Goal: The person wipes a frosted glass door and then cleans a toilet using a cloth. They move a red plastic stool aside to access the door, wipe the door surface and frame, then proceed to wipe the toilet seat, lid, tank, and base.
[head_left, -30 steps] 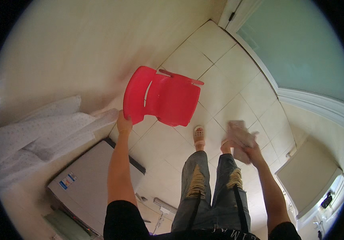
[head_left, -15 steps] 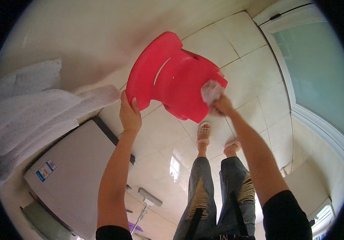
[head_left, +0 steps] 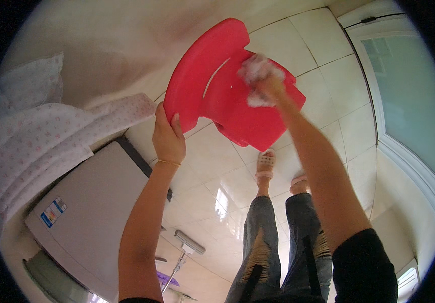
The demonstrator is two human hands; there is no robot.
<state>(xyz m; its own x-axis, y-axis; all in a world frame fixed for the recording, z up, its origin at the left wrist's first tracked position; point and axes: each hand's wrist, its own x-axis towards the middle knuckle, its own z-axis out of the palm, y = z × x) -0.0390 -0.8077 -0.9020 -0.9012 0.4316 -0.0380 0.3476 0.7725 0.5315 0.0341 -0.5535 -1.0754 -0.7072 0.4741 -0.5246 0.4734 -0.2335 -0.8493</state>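
A red plastic chair point(head_left: 250, 118) is tilted over the tiled floor, its curved backrest toward the left and its seat toward the right. My left hand point(head_left: 169, 136) is closed round the near end of the backrest, thumb on the face toward me. Bunched in my right hand point(head_left: 272, 90) is a whitish cloth point(head_left: 257, 68), pressed to the seat near its far side. Motion smears the cloth and fingertips a little. The chair's legs are mostly hidden beneath the seat.
A grey, box-shaped appliance point(head_left: 96, 202) with a sticker stands at left, below a draped, patterned white fabric point(head_left: 71, 126). A squeegee-type mop point(head_left: 189, 242) is on the floor near my legs. At right is a frosted-glass door point(head_left: 409, 91); a wall runs behind the chair.
My right hand and the cloth have moved up and left across the seat, from its front edge toward the far side. The chair and my left hand have shifted slightly right, the chair also upward.
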